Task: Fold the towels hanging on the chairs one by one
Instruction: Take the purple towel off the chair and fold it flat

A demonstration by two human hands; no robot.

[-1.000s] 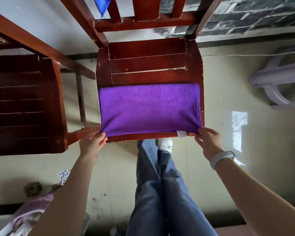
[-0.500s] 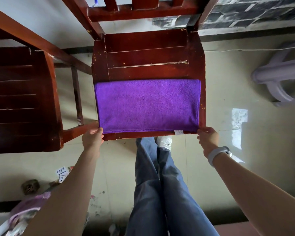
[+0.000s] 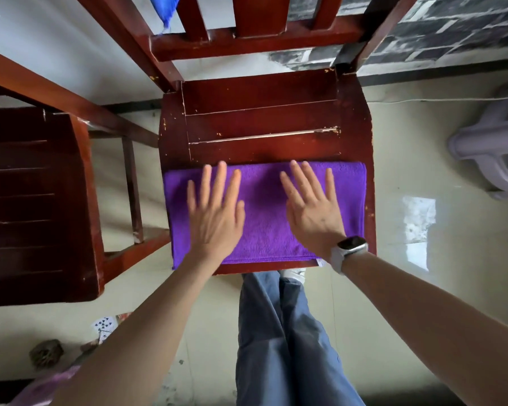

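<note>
A purple towel (image 3: pixel 264 206), folded into a wide rectangle, lies flat on the front half of a dark red wooden chair seat (image 3: pixel 261 121). My left hand (image 3: pixel 214 212) rests palm down on its left part with fingers spread. My right hand (image 3: pixel 311 209), with a watch on the wrist, lies flat on the right part, fingers apart too. Neither hand grips the cloth. A blue towel (image 3: pixel 162 10) hangs at the top of the chair's backrest, mostly cut off by the frame edge.
A second dark wooden chair (image 3: pixel 35 200) stands close on the left. A pale plastic stool (image 3: pixel 493 153) sits on the floor at the right. Playing cards (image 3: pixel 104 325) and a small brown clump (image 3: pixel 46 353) lie on the floor at lower left. My legs stand before the chair.
Both hands let go of the towel's front corners and moved forward onto its top, now lying flat with spread fingers. The view shifted closer to the seat.
</note>
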